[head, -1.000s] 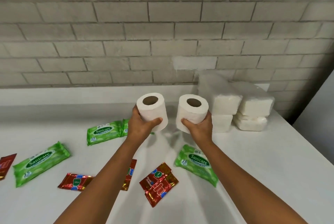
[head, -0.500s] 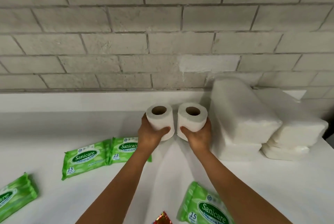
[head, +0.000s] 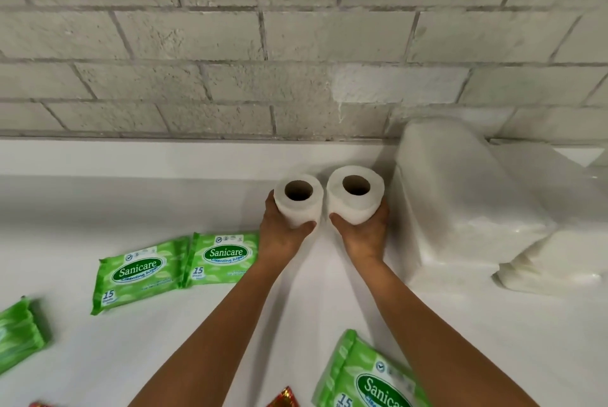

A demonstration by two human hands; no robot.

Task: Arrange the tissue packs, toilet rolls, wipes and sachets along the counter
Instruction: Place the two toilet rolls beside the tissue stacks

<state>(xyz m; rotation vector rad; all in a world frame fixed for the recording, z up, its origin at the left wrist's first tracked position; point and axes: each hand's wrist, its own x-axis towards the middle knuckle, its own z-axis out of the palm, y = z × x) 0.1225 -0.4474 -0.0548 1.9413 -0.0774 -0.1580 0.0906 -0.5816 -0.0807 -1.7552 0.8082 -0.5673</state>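
Observation:
Two white toilet rolls stand upright side by side near the back of the white counter. My left hand grips the left toilet roll, and my right hand grips the right toilet roll. Just right of them sit stacked white tissue packs, with more tissue packs further right. Green Sanicare wipes packs lie flat: two wipes packs at left centre, one wipes pack at the far left, one wipes pack near the bottom. A red sachet's corner peeks in at the bottom edge.
A grey brick wall rises behind a low white ledge at the back of the counter. Bare counter stretches left of the rolls along the ledge. Another red sachet barely shows at the bottom left.
Both hands have carried the rolls forward and down towards the back of the counter, beside the tissue packs. The view has moved closer; most sachets have dropped out of frame.

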